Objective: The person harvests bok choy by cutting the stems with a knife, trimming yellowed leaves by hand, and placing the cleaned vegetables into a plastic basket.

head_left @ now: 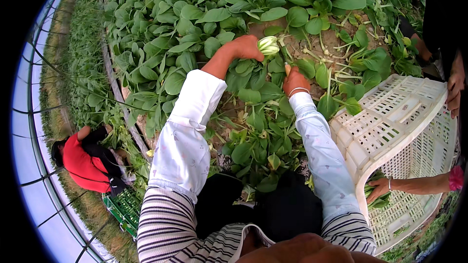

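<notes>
My left hand is closed round a bok choy, its pale cut base turned to the right and its leaves hanging below the fist. In my right hand is a knife with a wooden handle. The dark blade points up and away, close beside the bok choy's base; whether it touches I cannot tell. Leafy bok choy plants grow thickly ahead and to the left of my hands. Cut-off leaves and stems lie on the brown soil to the right.
A white perforated plastic crate leans at my right, with another person's hand holding greens inside it. A different hand rests at its rim. Far left, a person in red bends near a green crate by a long border strip.
</notes>
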Demonstrator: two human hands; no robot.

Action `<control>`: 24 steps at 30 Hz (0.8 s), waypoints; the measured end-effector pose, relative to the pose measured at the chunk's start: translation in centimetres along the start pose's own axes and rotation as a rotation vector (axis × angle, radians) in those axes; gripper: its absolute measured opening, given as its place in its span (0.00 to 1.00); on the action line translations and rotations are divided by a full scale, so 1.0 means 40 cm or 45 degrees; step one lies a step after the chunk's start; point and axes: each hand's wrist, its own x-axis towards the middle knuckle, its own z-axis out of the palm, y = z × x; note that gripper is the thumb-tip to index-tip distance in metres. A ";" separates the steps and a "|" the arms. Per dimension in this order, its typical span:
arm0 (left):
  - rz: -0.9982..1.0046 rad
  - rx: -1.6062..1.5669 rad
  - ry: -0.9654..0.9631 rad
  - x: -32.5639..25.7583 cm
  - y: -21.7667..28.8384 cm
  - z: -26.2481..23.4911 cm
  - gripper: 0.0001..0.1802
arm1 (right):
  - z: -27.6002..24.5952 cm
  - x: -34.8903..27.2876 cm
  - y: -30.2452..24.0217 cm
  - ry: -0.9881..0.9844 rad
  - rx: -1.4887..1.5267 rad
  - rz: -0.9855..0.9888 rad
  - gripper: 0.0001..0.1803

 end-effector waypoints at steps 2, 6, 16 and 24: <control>0.079 -0.061 0.004 -0.054 -0.001 0.015 0.26 | -0.003 -0.056 0.027 -0.066 0.018 -0.038 0.17; 0.259 -0.375 -0.117 -0.250 0.012 0.018 0.25 | -0.035 -0.156 0.064 0.035 0.032 -0.236 0.22; 0.319 -1.462 -0.008 -0.685 0.125 0.105 0.38 | -0.259 -0.427 -0.121 -0.321 2.301 -0.725 0.21; 0.472 -1.365 0.353 -0.930 0.214 0.090 0.38 | -0.375 -0.582 -0.084 -0.101 2.184 -0.597 0.17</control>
